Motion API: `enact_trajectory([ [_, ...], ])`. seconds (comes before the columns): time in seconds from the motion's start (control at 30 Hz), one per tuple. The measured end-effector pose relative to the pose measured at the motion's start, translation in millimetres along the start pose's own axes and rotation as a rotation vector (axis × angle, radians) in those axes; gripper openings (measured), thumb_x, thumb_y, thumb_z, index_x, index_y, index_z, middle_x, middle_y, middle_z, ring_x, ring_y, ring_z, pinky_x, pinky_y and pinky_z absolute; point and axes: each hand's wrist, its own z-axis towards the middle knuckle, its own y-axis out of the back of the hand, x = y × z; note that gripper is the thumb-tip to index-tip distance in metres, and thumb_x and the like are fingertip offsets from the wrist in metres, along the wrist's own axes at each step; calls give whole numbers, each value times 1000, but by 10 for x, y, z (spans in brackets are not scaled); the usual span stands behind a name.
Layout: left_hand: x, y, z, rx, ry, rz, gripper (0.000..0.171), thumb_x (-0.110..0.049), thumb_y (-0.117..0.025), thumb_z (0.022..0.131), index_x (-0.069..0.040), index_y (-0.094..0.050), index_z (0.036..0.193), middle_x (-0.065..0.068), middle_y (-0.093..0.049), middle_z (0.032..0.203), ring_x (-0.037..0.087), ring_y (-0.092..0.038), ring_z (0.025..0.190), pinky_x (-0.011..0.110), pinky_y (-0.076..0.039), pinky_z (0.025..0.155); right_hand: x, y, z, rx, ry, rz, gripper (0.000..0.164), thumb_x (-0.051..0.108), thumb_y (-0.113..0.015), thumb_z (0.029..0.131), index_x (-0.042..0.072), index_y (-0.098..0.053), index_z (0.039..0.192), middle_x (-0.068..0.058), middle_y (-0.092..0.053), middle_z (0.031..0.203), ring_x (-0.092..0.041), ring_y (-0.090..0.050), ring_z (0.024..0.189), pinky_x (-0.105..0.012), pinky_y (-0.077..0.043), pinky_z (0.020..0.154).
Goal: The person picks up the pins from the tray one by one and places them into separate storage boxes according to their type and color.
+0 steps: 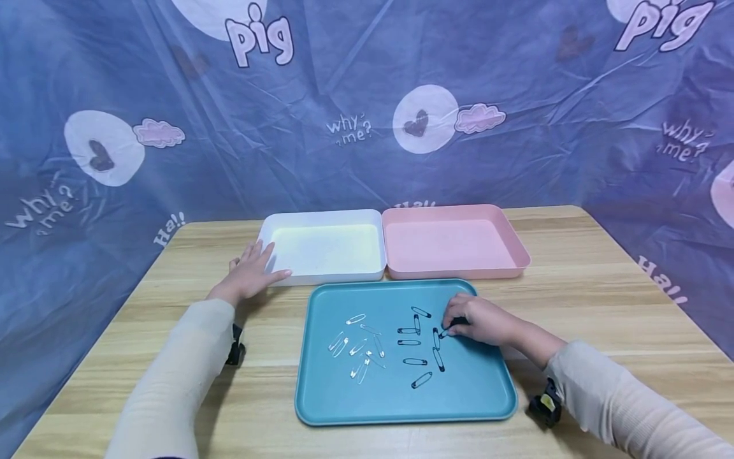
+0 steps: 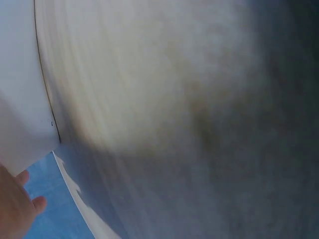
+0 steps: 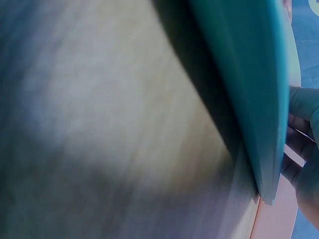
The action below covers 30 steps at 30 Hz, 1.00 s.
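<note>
In the head view my left hand (image 1: 250, 274) lies at the near left corner of a white tray (image 1: 321, 278), its fingers spread over the rim. My right hand (image 1: 478, 319) reaches over the right part of a teal tray (image 1: 401, 408), thumb and fingertips pinching a black safety pin (image 1: 443, 333). Several other black safety pins (image 1: 424, 362) are scattered just left of these fingers. Farther left on the same tray is a loose group of silver safety pins (image 1: 356, 319). The right wrist view shows the curled fingers (image 3: 299, 112) beyond the teal tray's edge.
A pink tray (image 1: 459, 273) stands side by side with the white one, behind the teal tray. All three are on a wooden table (image 1: 579, 287). A blue printed cloth (image 1: 321, 159) hangs behind and along the sides.
</note>
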Motion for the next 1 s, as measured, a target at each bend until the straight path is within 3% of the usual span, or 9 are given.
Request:
enact_trajectory([
  [0.47, 21, -5, -16, -9, -9, 18, 89, -64, -35, 80, -4, -6, 138, 20, 6, 141, 35, 11, 126, 57, 2, 96, 9, -34, 67, 4, -30, -16, 17, 10, -66, 74, 20, -53, 69, 13, -43, 73, -8, -39, 73, -25, -37, 65],
  [1.0, 8, -59, 4, -21, -13, 48, 92, -70, -29, 76, -5, -10, 139, 17, 3, 143, 35, 7, 127, 55, -2, 98, 22, -29, 4, 61, -146, 136, 16, 8, -61, 79, 18, -52, 70, 11, -46, 70, -6, -44, 66, -21, -41, 58],
])
